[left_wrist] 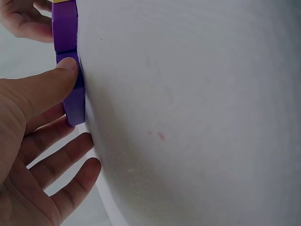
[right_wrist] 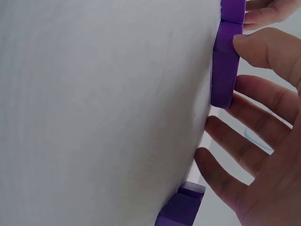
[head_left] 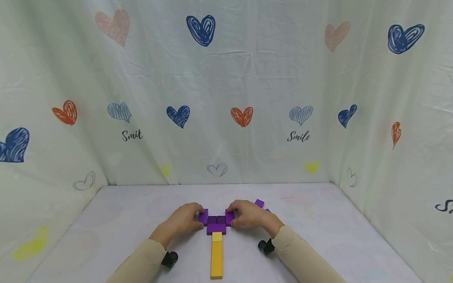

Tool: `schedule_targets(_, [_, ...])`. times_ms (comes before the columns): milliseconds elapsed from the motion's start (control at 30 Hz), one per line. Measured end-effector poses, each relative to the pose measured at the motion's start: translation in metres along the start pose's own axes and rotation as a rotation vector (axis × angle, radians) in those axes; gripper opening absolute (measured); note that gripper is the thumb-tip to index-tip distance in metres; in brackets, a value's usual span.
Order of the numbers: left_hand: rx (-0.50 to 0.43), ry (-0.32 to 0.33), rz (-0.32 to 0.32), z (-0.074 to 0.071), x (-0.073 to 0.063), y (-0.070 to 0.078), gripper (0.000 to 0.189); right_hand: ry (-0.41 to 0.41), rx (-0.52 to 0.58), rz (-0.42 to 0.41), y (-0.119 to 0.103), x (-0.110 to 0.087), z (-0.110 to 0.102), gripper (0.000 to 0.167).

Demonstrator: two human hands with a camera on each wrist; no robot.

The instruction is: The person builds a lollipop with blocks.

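Note:
Purple and yellow blocks form a T-like figure on the white table. My left hand (head_left: 183, 219) pinches the purple block (head_left: 203, 217) at the figure's left side, thumb at its near edge. Opposite it, my right hand (head_left: 249, 214) holds another purple block (head_left: 229, 217) between thumb and fingers. Two small dark purple squares (head_left: 217, 219) lie between these, above a wider purple block (head_left: 216, 229). Below come a short light-yellow block (head_left: 217, 236) and a long orange-yellow block (head_left: 216, 260). In the right wrist view, the held block (right_wrist: 226, 61) touches its neighbour.
Loose purple blocks (head_left: 259, 203) lie beyond my right hand, partly hidden by it; some also show at the bottom of the right wrist view (right_wrist: 181, 207). A white curtain (head_left: 223, 73) printed with hearts encloses the table (head_left: 137, 206) at the back and sides.

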State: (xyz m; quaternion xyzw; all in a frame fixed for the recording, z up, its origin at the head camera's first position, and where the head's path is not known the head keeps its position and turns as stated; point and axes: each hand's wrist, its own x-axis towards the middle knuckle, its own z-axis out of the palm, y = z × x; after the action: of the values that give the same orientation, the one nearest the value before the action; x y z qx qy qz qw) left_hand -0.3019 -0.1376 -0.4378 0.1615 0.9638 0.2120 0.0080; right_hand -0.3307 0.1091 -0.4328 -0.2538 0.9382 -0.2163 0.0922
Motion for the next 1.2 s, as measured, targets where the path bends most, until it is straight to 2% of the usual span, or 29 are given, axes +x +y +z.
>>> schedule_targets(567, [0.016, 0.000, -0.012, 0.0000, 0.0012, 0.0005, 0.038, 0.001, -0.020, -0.012, -0.0012, 0.0004, 0.0005, 0.040])
schedule_targets(933, [0.042, -0.003, 0.011, -0.0018, 0.0017, 0.0022, 0.037, 0.003, -0.011, -0.004, 0.0004, 0.0004, 0.0014, 0.041])
schedule_targets(1200, [0.050, -0.002, 0.021, -0.0037, 0.0015, 0.0029, 0.036, 0.000, -0.012, -0.031, 0.0016, 0.0008, 0.0012, 0.043])
